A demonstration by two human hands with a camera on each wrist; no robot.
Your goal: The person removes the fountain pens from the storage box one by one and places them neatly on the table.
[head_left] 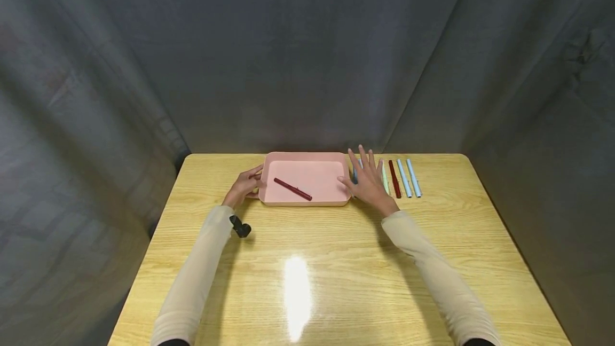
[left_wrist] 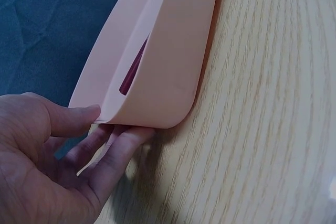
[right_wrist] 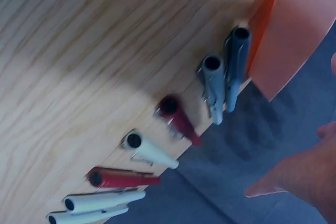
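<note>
Grey drapes ring the wooden counter (head_left: 336, 260). Left hand (head_left: 245, 185) pinches the pink tray (head_left: 307, 160), which holds one dark red pen (head_left: 292, 189); right hand (head_left: 369, 179) hovers flat-fingered over the pen row (head_left: 401, 178), seemingly mid-collection.

Pink tray (head_left: 331, 167): shallow, rectangular, rounded corners, flat on the table's far side. Dark red pen (head_left: 292, 189): capped, lying diagonally inside tray. Row of capped pens (head_left: 401, 178): parallel, just right of tray.

Wooden table (head_left: 336, 260) — pink tray (head_left: 331, 200), perhaps seven pens (head_left: 402, 178).
</note>
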